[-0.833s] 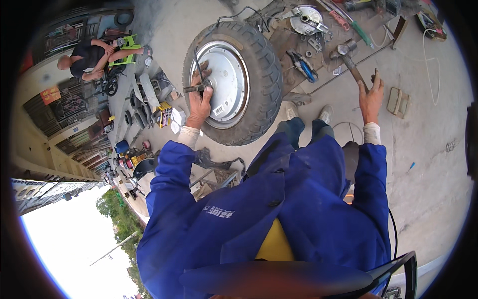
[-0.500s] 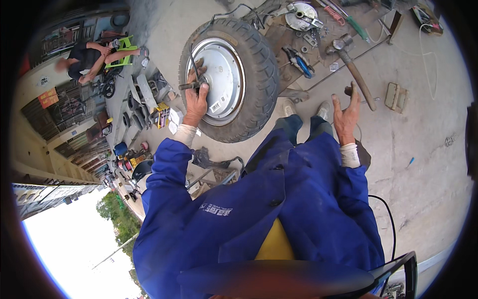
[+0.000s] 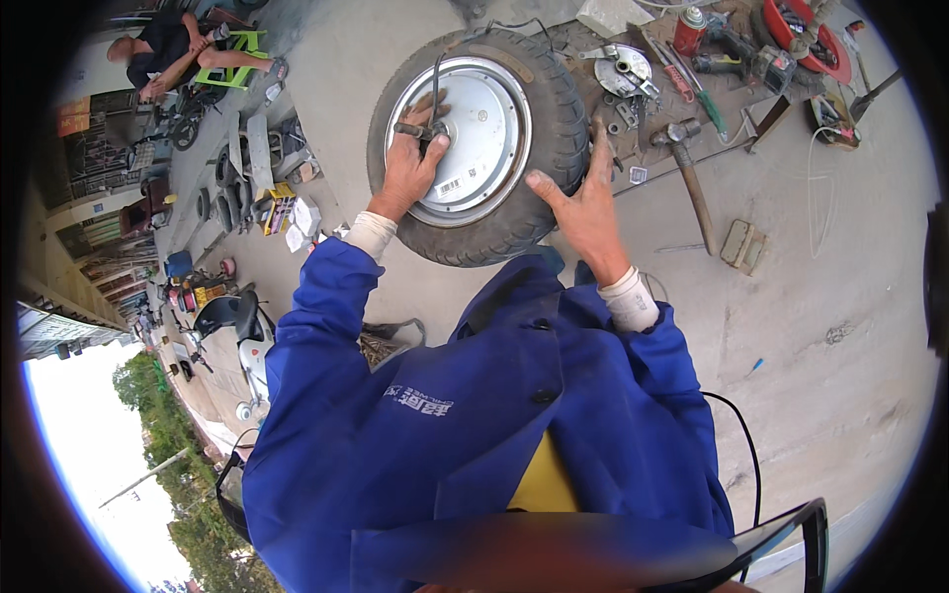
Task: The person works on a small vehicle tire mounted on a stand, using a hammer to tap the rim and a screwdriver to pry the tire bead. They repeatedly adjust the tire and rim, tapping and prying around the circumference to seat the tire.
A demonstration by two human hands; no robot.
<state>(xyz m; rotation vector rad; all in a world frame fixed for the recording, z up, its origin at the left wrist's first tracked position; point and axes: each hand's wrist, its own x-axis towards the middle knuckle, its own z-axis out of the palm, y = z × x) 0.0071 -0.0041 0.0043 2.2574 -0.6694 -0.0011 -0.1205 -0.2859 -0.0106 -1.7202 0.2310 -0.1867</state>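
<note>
Concrete floor (image 3: 840, 326), seen from above, carried all the work. A scooter wheel (image 3: 474, 148) lay flat on it just ahead of the person's knees: a black tyre (image 3: 559, 119) around a silver hub motor (image 3: 470, 138), with an axle stub (image 3: 415, 129) and a dark cable rising from the hub centre. The person wore a blue work jacket (image 3: 474, 415) with pale cuffs.

The left hand (image 3: 413, 163) rested on the hub face, its fingers curled around the axle stub. The right hand (image 3: 583, 203) lay spread and flat against the near right edge of the tyre, fingers apart and gripping nothing.

Just beyond the right hand, a hammer (image 3: 687, 163) with a wooden handle lay on the floor. Farther off, near the wheel's upper right, lay a round metal brake plate (image 3: 623, 67), a red-topped spray can (image 3: 689, 30), loose hand tools and a red cable reel (image 3: 806, 35). A small flat block (image 3: 743, 244) lay right of the hammer handle.

At the upper left, well apart, another person (image 3: 173, 49) sat by a green stool (image 3: 232, 54), with parked scooters (image 3: 232, 326) along the left.
</note>
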